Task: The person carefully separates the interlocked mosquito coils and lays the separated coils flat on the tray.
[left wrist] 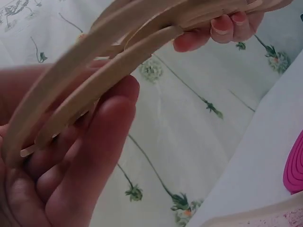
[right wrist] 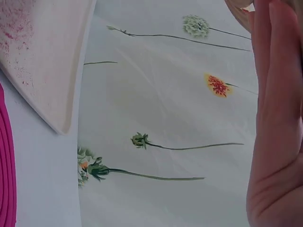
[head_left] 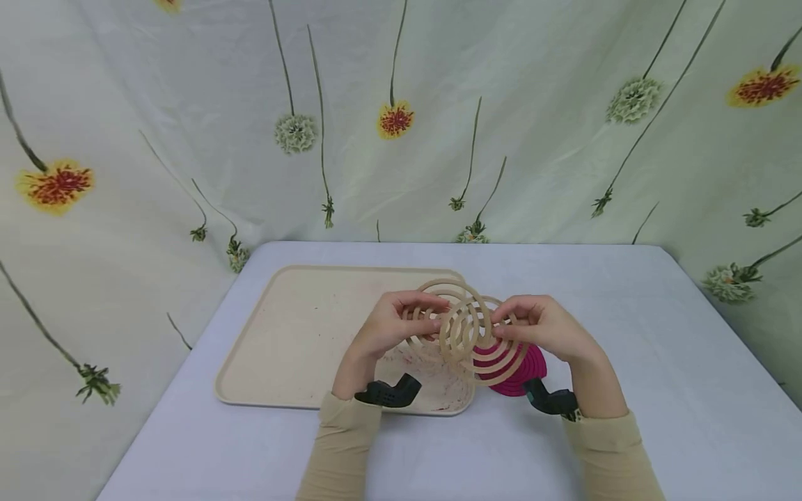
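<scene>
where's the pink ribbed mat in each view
Head: the pink ribbed round silicone mat lies on the table just below the right hand, partly behind the beige wooden concentric-ring pieces.
Left wrist: a pink sliver at the right edge.
Right wrist: a pink strip along the lower left edge.
Shared landmark: the beige rectangular tray, beside the mat in every view.

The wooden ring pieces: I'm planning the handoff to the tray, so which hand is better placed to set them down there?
Probably the left hand: it grips the wooden ring pieces directly above the tray; the right hand is past its edge.
</scene>
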Tool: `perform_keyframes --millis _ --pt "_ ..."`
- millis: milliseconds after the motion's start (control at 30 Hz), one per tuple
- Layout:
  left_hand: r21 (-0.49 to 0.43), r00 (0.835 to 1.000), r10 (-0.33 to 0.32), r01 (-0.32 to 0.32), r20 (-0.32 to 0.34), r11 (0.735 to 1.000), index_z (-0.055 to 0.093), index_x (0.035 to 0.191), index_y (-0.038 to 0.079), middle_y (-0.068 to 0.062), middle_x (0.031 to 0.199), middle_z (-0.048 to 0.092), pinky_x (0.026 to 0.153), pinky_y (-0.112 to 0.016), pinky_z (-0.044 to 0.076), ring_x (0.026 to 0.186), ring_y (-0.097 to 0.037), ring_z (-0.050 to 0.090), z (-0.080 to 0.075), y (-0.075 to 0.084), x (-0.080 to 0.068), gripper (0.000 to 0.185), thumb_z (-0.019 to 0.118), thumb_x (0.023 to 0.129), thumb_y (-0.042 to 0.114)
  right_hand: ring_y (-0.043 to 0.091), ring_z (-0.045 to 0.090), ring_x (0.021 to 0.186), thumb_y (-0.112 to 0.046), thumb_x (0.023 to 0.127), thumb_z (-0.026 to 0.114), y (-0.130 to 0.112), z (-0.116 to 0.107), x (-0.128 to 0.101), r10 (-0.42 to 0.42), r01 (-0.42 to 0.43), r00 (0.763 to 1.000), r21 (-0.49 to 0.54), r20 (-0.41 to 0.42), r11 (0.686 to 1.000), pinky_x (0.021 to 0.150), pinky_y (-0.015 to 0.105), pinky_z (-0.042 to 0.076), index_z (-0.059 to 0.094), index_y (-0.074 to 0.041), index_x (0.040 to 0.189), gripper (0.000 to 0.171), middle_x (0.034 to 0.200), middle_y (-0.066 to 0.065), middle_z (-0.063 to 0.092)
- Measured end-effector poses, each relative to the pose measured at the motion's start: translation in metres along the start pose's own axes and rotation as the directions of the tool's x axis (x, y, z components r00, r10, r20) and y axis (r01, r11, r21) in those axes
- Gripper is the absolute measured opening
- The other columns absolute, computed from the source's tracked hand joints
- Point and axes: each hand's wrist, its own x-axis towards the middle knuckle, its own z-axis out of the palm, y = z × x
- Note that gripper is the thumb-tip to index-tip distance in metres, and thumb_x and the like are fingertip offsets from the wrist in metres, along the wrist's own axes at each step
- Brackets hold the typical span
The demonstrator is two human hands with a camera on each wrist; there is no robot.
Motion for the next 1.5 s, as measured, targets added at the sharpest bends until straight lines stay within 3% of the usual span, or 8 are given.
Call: perform_keyframes --millis 100,267,600,867,967,1133,1333,1500 --pt "0.017 0.999 -0.018 0.018 -0.038 1.0 0.06 0.113 -0.012 -0.022 0.107 0.064 0.064 -0.033 0.057 0.083 -0.015 0.066 0.002 0.0 0.001 0.032 0.064 0.082 -0.008 0.013 0.058 0.054 0.003 0.086 0.063 -0.001 0.003 0.002 0.017 -0.018 0.999 -0.025 -0.029 1.0 0.048 0.029 0.053 0.062 0.008 0.1 0.015 0.071 0.005 0.064" --pt "-0.003 0.976 0.007 -0.008 -0.217 1.0 0.06 0.116 -0.012 -0.026 0.107 0.064 0.066 -0.025 0.056 0.085 -0.011 0.065 0.015 0.001 0.006 0.036 0.064 0.081 -0.011 0.008 0.061 0.063 0.008 0.085 0.06 -0.005 0.013 0.006 -0.012 0.01 0.973 -0.011 -0.229 1.0 0.054 0.024 0.054 0.057 0.017 0.111 0.027 0.083 -0.006 0.068" --pt "-0.083 0.898 0.124 -0.175 -0.421 0.981 0.057 0.112 -0.018 -0.029 0.11 0.061 0.073 -0.024 0.054 0.091 -0.01 0.065 0.038 -0.001 0.014 0.034 0.06 0.078 -0.02 0.011 0.067 0.069 0.013 0.086 0.056 -0.006 0.025 0.01 -0.061 0.155 0.913 0.204 -0.403 0.967 0.061 0.024 0.056 0.071 -0.015 0.105 0.036 0.09 -0.003 0.07" --pt "-0.03 0.983 0.038 -0.044 -0.178 0.999 0.057 0.118 -0.014 -0.027 0.111 0.062 0.066 -0.025 0.056 0.079 -0.009 0.065 0.024 0.003 0.006 0.034 0.059 0.084 -0.012 0.01 0.063 0.065 0.015 0.084 0.054 -0.005 0.008 0.001 -0.082 0.111 0.961 0.1 -0.263 0.989 0.055 0.022 0.054 0.07 -0.023 0.101 0.045 0.087 -0.005 0.069" --pt "0.032 0.995 0.03 -0.027 -0.093 0.999 0.058 0.118 -0.013 -0.023 0.117 0.06 0.067 -0.024 0.055 0.084 -0.009 0.063 0.017 0.004 0.002 0.034 0.06 0.085 -0.008 0.01 0.063 0.068 0.013 0.084 0.055 -0.004 0.003 -0.002 -0.045 0.06 0.984 0.079 -0.17 0.995 0.056 0.023 0.054 0.068 -0.01 0.106 0.034 0.088 -0.003 0.068" --pt "0.044 0.996 0.022 -0.018 -0.09 0.999 0.059 0.117 -0.011 -0.021 0.117 0.061 0.062 -0.022 0.054 0.08 -0.01 0.063 0.01 0.004 0.0 0.035 0.063 0.083 -0.008 0.009 0.059 0.059 0.009 0.085 0.06 -0.001 0.004 0.001 -0.008 0.01 0.993 0.016 -0.121 1.0 0.051 0.023 0.051 0.052 0.016 0.118 0.035 0.084 -0.003 0.069" --pt "-0.027 0.98 0.051 -0.057 -0.192 0.998 0.057 0.119 -0.013 -0.025 0.107 0.064 0.068 -0.025 0.056 0.084 -0.013 0.066 0.014 0.006 0.002 0.037 0.062 0.082 -0.011 0.01 0.06 0.058 0.006 0.085 0.062 -0.005 0.012 0.005 -0.027 0.031 0.97 0.01 -0.243 0.999 0.048 0.023 0.051 0.054 0.013 0.122 0.038 0.084 -0.005 0.069" --pt "-0.083 0.941 0.097 -0.131 -0.325 0.988 0.055 0.119 -0.015 -0.02 0.098 0.068 0.068 -0.024 0.056 0.083 -0.012 0.067 0.021 0.008 0.005 0.038 0.061 0.082 -0.015 0.01 0.066 0.062 0.006 0.086 0.062 -0.009 0.02 0.008 -0.044 0.093 0.925 0.114 -0.378 0.989 0.051 0.022 0.053 0.054 0.012 0.123 0.038 0.079 -0.002 0.07"
